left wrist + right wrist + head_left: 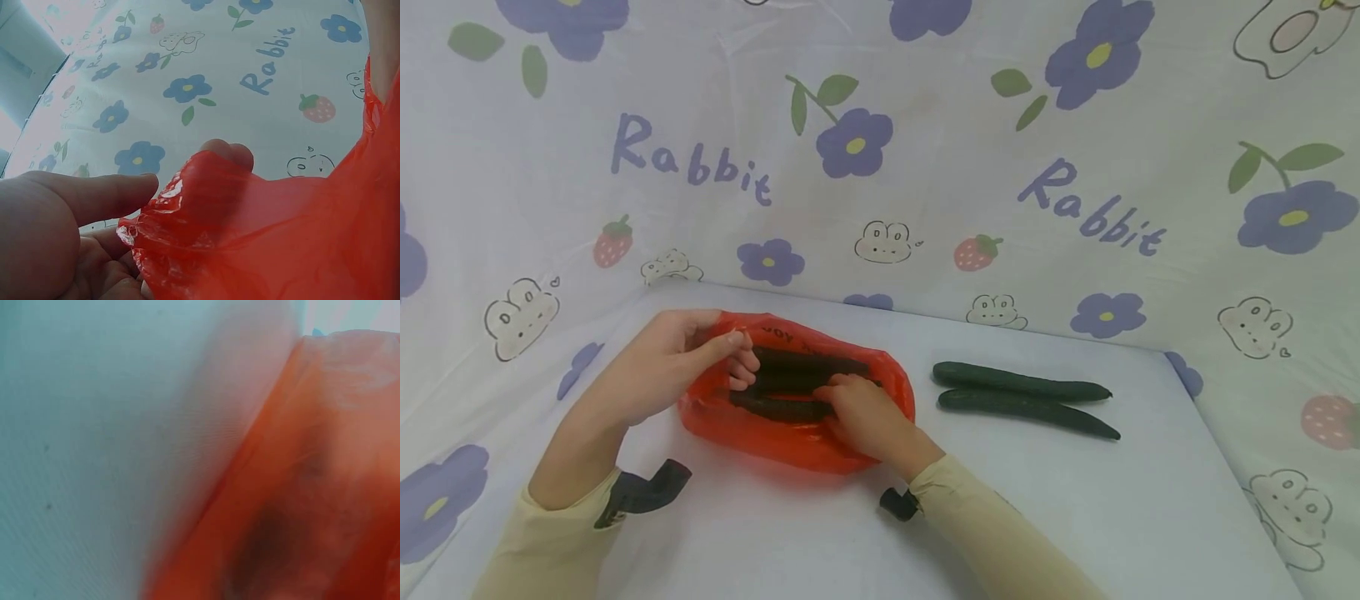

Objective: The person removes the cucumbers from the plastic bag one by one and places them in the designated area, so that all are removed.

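A red plastic bag [797, 446] lies with its mouth spread, and several dark green cucumbers [808, 362] show inside it. At the bag's left edge my left hand [677, 358] grips the plastic, its fingers curled at the mouth. The left wrist view shows the thumb [119, 194] by the gathered rim and fingertips [228, 153] behind the film. My right hand [868, 417] reaches into the mouth from the right and holds the nearest cucumber [782, 408] by its right part. Red film fills much of the right wrist view, which is blurred.
To the right of the bag, two cucumbers [1022, 379] lie side by side on the white tabletop [1150, 500]. A patterned cloth [925, 183] with flowers and rabbits hangs behind and at the sides. Dark wrist-worn pieces [647, 492] stick out from both sleeves.
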Demonstrator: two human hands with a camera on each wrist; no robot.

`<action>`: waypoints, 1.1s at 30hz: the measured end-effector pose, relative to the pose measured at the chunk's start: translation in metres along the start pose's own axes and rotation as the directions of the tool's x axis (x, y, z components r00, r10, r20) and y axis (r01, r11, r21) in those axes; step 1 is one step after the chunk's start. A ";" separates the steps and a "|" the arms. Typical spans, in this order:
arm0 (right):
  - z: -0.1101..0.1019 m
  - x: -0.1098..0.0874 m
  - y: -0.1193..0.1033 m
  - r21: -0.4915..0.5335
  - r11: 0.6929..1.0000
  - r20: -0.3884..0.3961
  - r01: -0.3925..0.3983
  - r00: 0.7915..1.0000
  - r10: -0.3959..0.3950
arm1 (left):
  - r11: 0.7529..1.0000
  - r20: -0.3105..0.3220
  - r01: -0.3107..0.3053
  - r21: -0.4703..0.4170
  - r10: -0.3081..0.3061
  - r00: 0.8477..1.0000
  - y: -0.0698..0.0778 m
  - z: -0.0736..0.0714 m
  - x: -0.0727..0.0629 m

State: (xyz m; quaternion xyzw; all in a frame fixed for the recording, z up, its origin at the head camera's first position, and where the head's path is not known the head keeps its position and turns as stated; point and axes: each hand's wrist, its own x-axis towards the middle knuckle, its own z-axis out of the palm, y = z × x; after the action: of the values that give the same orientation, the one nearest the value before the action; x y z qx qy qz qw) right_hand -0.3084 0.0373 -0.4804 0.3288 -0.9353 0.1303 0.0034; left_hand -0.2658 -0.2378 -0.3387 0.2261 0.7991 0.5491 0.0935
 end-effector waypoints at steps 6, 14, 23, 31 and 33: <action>0.002 -0.001 -0.001 -0.005 1.000 -0.015 0.019 1.000 -0.019 | 1.000 0.002 -0.003 -0.005 0.003 1.000 0.002 0.001 0.000; 0.004 -0.002 -0.004 -0.128 0.992 -0.033 0.020 0.999 -0.025 | 1.000 -0.002 -0.002 -0.001 0.002 1.000 0.002 0.001 -0.001; -0.008 -0.001 -0.016 -0.261 0.965 -0.082 -0.014 0.997 -0.008 | 1.000 -0.001 -0.009 0.010 0.009 1.000 0.003 -0.001 -0.001; -0.020 -0.001 -0.019 -0.273 0.962 -0.117 -0.003 0.993 -0.030 | 1.000 -0.007 -0.019 0.020 0.019 1.000 0.003 -0.002 -0.001; -0.024 -0.002 -0.019 -0.270 0.963 -0.121 -0.005 0.992 -0.029 | 1.000 -0.007 -0.019 0.018 0.019 1.000 0.003 -0.002 -0.002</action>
State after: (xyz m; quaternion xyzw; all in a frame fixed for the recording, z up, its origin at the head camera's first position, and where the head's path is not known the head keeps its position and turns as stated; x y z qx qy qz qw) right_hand -0.2968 0.0301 -0.4527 0.3224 -0.9403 0.0218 0.1070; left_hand -0.2643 -0.2394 -0.3350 0.2325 0.8022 0.5436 0.0832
